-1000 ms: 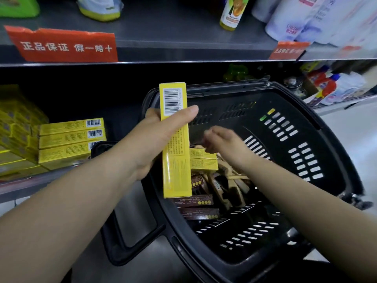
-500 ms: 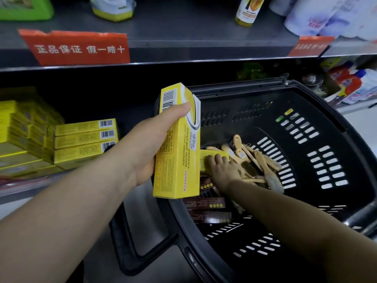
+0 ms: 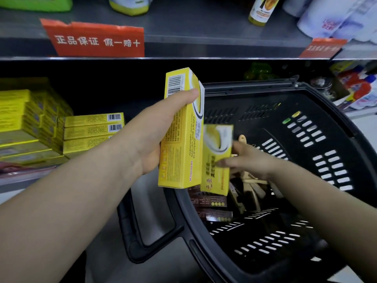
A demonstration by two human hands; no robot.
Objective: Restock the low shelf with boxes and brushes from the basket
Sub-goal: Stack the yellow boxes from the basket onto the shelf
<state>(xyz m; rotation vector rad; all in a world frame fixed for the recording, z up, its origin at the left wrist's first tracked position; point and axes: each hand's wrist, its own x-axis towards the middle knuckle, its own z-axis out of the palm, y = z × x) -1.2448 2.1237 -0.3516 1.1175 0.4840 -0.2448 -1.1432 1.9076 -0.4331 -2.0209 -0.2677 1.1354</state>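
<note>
Boxes: second one (image 3: 217,158) now rising from basket (image 3: 306,231), pinched in right hand (image 3: 247,160), lying flat there a moment ago; left hand (image 3: 157,135) clamping first (image 3: 181,129) upright. Heading next, likely, for shelf stack (image 3: 91,131).

Held boxes (image 3: 180,139) and (image 3: 217,158): yellow, white-and-dark swoosh, black barcode on the taller. Basket (image 3: 318,111): black, slotted walls; inside, pale tan brushes (image 3: 251,186) and dark brown boxes (image 3: 208,201) with yellow dots. Shelf-edge tags (image 3: 95,39): red, white characters; shelf stacks (image 3: 91,131) yellow.
</note>
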